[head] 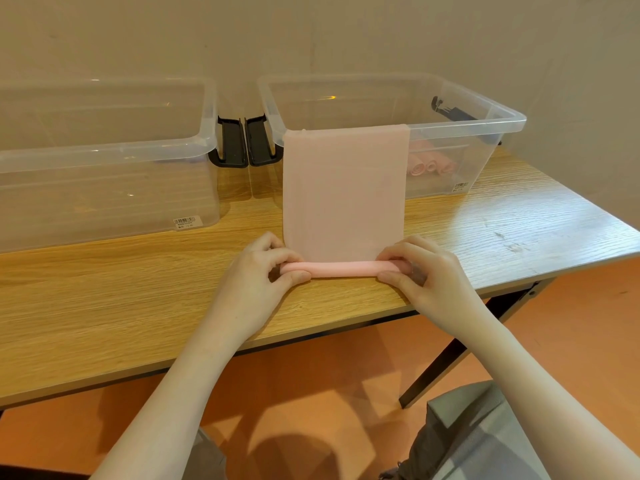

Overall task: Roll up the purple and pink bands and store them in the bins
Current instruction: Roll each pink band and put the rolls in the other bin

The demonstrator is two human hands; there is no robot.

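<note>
pink band: wide pale pink sheet, top end hooked over the front rim of the right-hand bin, hanging down its front wall and running out onto the counter toward the person. The near end is already wound into a thin tight roll lying crosswise near the counter's front edge.
left hand: at the left end of the roll, fingers curled over the top and thumb tucked underneath, so it's pinching that end.
right hand: same deal on the right end, fingers curled over the roll, thumb under it, gripping.
right bin: clear plastic, open top, sits at the back of the counter. You can see a few rolled pink bands lying on its floor through the wall, right of the hanging sheet.
left bin: also clear and open, just beside the other one, their black latch handles almost touching between them. Something dark shows faintly inside near the right wall, can't tell what it is.
counter: light wood grain, dark metal legs, orange floor underneath.
purple band: can't make one out for sure.
</note>
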